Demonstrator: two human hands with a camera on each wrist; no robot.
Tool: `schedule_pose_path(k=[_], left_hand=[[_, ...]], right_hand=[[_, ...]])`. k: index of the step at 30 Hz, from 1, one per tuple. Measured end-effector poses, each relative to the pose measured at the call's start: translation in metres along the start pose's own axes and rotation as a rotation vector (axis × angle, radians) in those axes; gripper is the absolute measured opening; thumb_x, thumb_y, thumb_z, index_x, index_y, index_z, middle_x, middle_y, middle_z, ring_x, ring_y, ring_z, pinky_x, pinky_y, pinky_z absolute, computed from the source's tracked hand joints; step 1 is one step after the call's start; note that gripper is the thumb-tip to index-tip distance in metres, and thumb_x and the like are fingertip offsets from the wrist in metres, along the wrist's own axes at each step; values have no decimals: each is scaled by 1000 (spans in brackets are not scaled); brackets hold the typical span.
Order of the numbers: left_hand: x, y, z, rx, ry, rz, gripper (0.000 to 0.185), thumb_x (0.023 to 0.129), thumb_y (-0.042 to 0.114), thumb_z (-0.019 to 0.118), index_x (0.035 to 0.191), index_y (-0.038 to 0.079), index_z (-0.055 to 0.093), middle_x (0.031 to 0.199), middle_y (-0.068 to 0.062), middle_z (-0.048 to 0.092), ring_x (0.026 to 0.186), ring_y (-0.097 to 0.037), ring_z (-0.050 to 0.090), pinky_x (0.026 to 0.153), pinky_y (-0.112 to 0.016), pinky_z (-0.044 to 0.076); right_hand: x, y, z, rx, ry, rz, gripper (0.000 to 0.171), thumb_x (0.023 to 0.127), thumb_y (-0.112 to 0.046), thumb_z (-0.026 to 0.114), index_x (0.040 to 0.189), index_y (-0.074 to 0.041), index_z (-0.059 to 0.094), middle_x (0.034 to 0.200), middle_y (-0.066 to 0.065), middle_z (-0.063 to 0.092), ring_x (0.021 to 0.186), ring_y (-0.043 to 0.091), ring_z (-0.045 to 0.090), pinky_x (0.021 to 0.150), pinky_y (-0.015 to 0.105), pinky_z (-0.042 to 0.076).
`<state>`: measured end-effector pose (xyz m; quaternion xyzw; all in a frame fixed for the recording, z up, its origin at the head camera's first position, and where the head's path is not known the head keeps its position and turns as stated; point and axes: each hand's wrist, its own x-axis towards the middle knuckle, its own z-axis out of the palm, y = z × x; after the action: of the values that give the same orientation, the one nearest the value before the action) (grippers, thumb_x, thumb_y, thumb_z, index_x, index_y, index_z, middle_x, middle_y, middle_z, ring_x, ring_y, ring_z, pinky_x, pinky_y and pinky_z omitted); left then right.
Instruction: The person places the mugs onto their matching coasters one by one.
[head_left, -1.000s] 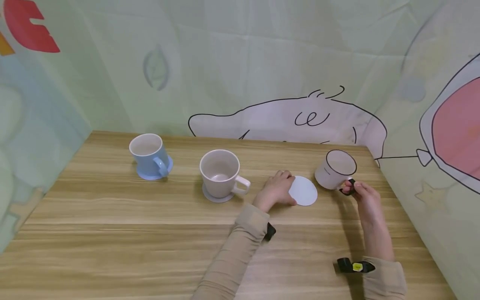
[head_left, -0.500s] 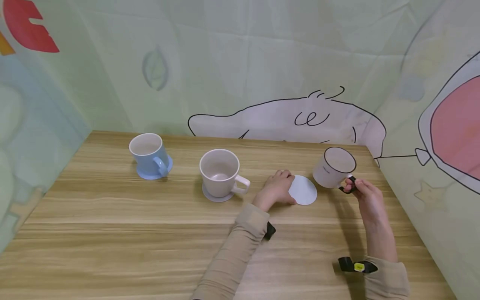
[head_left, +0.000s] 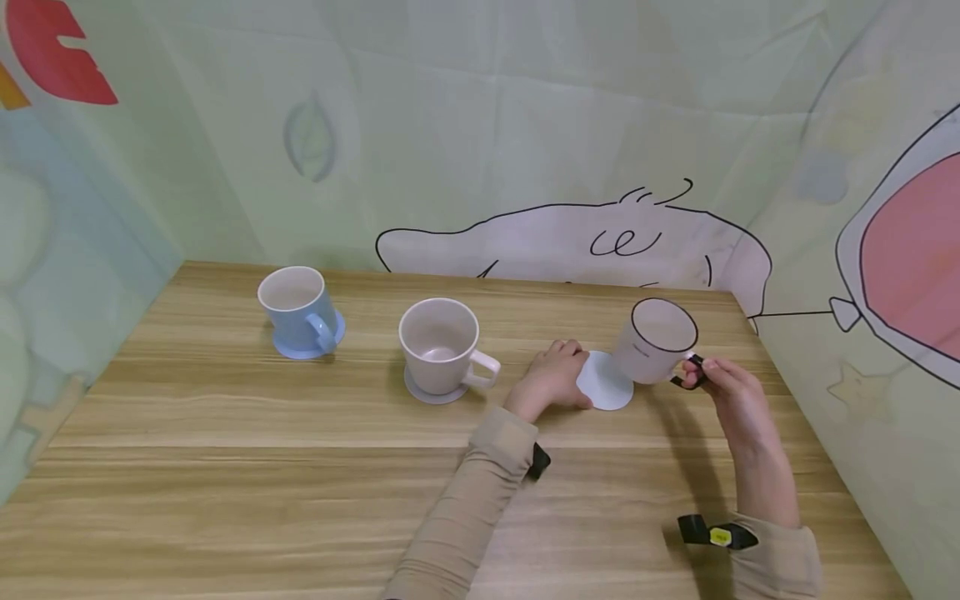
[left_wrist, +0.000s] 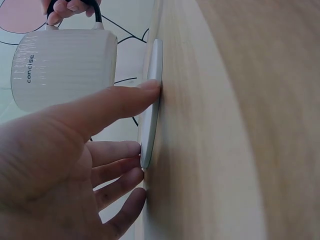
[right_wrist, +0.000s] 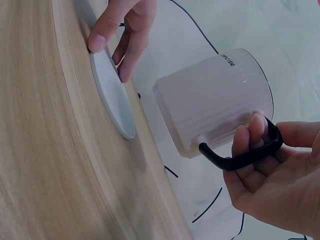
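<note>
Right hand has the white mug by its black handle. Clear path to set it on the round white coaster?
Probably yes. The right hand holds the white mug raised over the coaster's edge; the left hand touches only its far rim, nothing on top.

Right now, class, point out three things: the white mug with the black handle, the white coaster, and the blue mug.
white mug (head_left: 651, 354), head view, on its side wall.
white coaster (head_left: 600, 390), head view, on its bare top face.
blue mug (head_left: 296, 321), head view, on its outer wall.

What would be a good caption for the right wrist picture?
Right hand holds a white ceramic mug by its black handle above a round white coaster.
</note>
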<state>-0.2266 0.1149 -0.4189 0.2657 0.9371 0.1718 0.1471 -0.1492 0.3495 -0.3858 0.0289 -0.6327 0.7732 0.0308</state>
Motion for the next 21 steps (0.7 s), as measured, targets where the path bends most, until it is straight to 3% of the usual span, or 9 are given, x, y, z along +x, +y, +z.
schedule_pose_path(k=[12,21], left_hand=[[2,-3,3,6,8,0,79,79,43,75,145,12,43,144,-2,43,133,-19,37,107,-38,38],[2,-2,2,4,9,7,79,79,43,75,144,11,43,144,-3,43,133,-19,37,107,-38,39]], right_hand=[[1,2,2,-86,-94,18,29,102,-8,42,88,-8,68,86,-3,70,89,8,63,88,19,39],[3,4,3,-76,-170,21,33,102,-6,39,93,-9,70,87,-4,71,90,9,63,90,19,39]])
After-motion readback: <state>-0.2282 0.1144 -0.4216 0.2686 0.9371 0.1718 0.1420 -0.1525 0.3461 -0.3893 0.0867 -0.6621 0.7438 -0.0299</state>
